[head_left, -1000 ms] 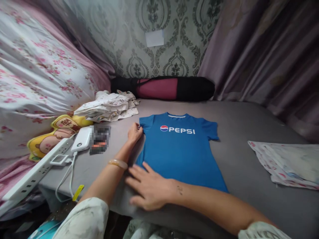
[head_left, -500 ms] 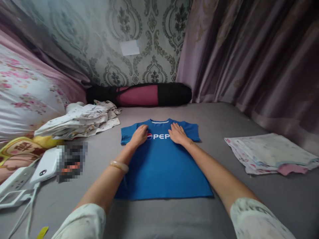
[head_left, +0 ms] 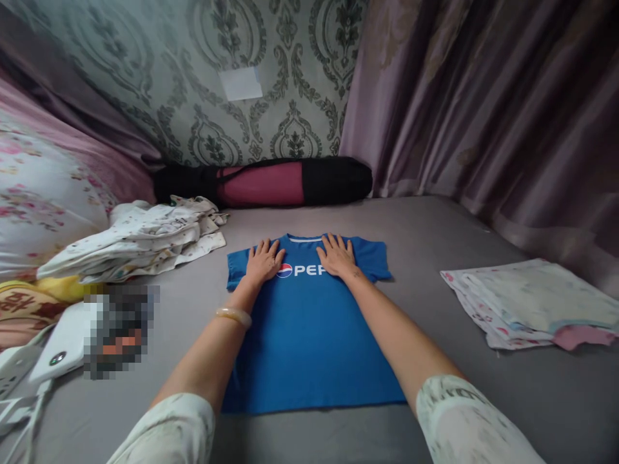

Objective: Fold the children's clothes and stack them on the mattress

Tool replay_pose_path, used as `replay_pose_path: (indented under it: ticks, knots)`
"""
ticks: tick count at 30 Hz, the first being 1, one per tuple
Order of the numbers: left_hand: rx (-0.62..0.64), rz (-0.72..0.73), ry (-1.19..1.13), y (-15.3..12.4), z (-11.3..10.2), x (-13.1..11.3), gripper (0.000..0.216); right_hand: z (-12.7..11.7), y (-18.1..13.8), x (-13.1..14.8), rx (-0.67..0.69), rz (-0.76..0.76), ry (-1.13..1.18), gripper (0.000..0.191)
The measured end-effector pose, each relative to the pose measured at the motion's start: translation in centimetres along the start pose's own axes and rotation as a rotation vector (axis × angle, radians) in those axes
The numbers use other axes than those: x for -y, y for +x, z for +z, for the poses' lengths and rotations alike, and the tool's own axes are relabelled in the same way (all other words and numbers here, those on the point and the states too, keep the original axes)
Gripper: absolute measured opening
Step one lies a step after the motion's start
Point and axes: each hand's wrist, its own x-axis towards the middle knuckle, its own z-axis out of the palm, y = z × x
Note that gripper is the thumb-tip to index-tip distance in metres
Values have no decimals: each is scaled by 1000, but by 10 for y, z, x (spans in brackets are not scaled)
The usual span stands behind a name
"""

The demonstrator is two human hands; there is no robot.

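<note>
A blue T-shirt (head_left: 309, 341) lies spread flat on the grey bed sheet, its white-trimmed collar pointing away from me. Across its chest runs a white printed word beginning "PEP" beside a round red, white and blue logo; the rest is covered. My left hand (head_left: 265, 260) rests flat on the shirt's left shoulder area, fingers spread, just left of the logo. On the right of the chest, my right hand (head_left: 337, 255) lies palm down with fingers apart, over the end of the lettering. A pale bangle (head_left: 234, 316) circles my left wrist.
Folded clothes (head_left: 527, 303) lie to the right. A loose pile of white patterned clothes (head_left: 140, 241) sits at the left, near a white power bank (head_left: 68, 341) with a cable. A black and maroon long bag (head_left: 261, 183) lies along the wall.
My left hand has shifted slightly left toward the sleeve and its fingers have spread. My right hand has moved a little left, fingers now wider apart. The view has shifted slightly.
</note>
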Motion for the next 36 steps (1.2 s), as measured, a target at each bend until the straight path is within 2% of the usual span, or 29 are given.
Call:
replay_pose_path:
  ticks: [6, 8, 11, 14, 18, 22, 26, 28, 30, 32, 36]
  knots:
    - [130, -3, 64, 4, -12, -3, 67, -10, 2, 0, 76, 9, 55, 62]
    - [74, 42, 127, -1, -16, -4, 67, -17, -1, -5, 91, 5, 93, 62]
    - [-19, 114, 173, -14, -19, -1, 64, -25, -11, -17, 42, 7, 50, 64]
    - [17, 79, 128, -24, -16, 5, 64, -25, -21, -30, 47, 40, -38, 67]
    - [53, 20, 65, -28, -8, 12, 66, -18, -25, -40, 67, 71, -44, 69]
    - [-19, 50, 58, -29, -7, 11, 62, -14, -24, -41, 15, 62, -38, 68]
    - [-179, 102, 77, -37, -15, 4, 51, -18, -27, -39, -16, 45, -19, 62]
    - [-218, 145, 99, -46, -20, -1, 48, -22, -35, -36, -18, -13, -31, 59]
    - [-176, 215, 129, -59, -23, -6, 48, -25, -50, -33, -3, -105, -48, 58]
    - [-82, 289, 135, -79, -24, -12, 51, -27, -72, -29, 38, -184, -43, 58]
    - [100, 388, 54, -138, -21, -28, 57, -32, -129, -18, 126, -298, -10, 60]
